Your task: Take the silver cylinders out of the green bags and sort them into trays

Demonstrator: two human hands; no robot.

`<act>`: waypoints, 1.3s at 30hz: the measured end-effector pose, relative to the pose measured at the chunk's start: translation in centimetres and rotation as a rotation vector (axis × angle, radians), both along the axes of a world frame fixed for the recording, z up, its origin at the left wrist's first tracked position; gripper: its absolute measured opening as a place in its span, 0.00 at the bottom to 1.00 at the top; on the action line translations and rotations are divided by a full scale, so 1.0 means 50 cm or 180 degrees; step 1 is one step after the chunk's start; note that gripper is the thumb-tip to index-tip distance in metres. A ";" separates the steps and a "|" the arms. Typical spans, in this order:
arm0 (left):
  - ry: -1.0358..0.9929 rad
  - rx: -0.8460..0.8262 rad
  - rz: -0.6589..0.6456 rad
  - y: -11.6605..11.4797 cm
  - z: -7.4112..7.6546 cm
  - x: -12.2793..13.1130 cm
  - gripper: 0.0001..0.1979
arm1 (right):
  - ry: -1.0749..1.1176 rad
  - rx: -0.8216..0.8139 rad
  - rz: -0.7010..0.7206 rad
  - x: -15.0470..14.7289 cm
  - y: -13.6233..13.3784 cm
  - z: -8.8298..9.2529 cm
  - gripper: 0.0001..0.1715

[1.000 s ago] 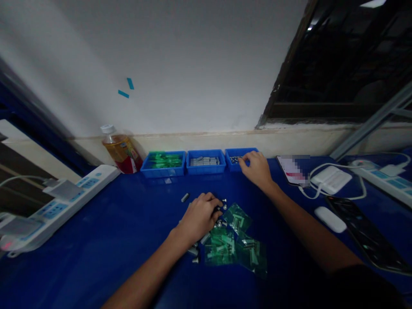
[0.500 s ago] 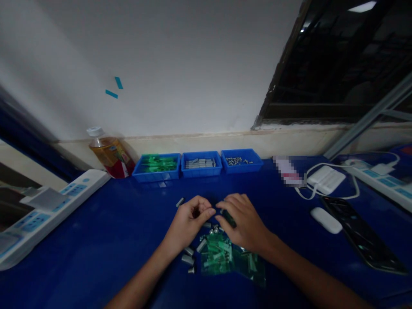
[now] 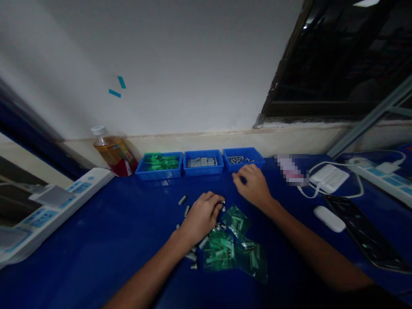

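My left hand [image 3: 202,216] reaches over the middle of the blue table, its fingers closed in a pinch. Small shiny metal pieces [image 3: 224,208] show right at its fingertips; what lies between them is too small to make out. My right hand [image 3: 253,185] hovers just in front of the right blue bin [image 3: 257,161], fingers loosely curled, thumb apart and nothing visible in them. Below the hands lie three green clear bags with parts inside: an upper one [image 3: 237,220], a left one [image 3: 219,253] and a right one [image 3: 255,260]. Loose grey metal cylinders [image 3: 191,256] lie around my left wrist.
Along the wall stand a bin of green bags [image 3: 159,171], a bin of grey cylinders [image 3: 203,171] and the right bin of small screws [image 3: 236,159]. A drink bottle [image 3: 114,154] and a power strip [image 3: 86,182] are left. A phone [image 3: 363,231], white case [image 3: 328,219] and charger [image 3: 330,178] lie right.
My right hand has let go of a green bag, now lying on the table, and moved up toward the screw bin. My left hand has shifted slightly right, to the small metal pieces.
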State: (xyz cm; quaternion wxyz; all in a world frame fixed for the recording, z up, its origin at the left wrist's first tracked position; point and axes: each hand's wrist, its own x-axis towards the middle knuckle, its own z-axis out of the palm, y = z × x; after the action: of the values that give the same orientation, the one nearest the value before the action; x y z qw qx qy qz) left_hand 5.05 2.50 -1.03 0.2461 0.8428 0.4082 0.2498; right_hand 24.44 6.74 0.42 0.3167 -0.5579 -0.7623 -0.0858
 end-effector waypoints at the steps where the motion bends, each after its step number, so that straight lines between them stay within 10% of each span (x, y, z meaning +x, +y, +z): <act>1: 0.0234 0.0150 -0.0112 0.005 -0.001 0.007 0.12 | -0.0010 -0.0017 -0.0221 0.013 0.026 0.005 0.14; 9: 0.0638 0.0133 -0.0046 0.011 0.003 0.006 0.07 | -0.0175 -0.0173 -0.0629 0.065 0.007 -0.002 0.17; 21: -0.1043 -0.0674 0.0440 -0.020 0.016 -0.041 0.14 | 0.0027 -0.0210 0.1214 -0.084 -0.143 -0.008 0.07; 26: -0.0570 -0.0297 0.0403 -0.024 0.003 -0.034 0.12 | 0.0030 -0.0059 0.0865 -0.047 -0.102 -0.017 0.06; 34: 0.0788 0.0138 0.0614 -0.017 -0.009 -0.016 0.12 | -0.0189 -0.0283 -0.1089 0.031 0.075 0.044 0.24; 39: 0.0855 0.0264 0.0711 -0.009 -0.010 -0.042 0.16 | -0.0032 -0.0370 -0.0537 0.017 0.013 0.003 0.20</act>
State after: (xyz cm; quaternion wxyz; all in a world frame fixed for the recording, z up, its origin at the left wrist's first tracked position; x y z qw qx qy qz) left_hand 2.97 2.03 -1.52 0.1251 0.8275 0.5179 0.1774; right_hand 25.30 7.40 0.54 0.2717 -0.6370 -0.7179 -0.0706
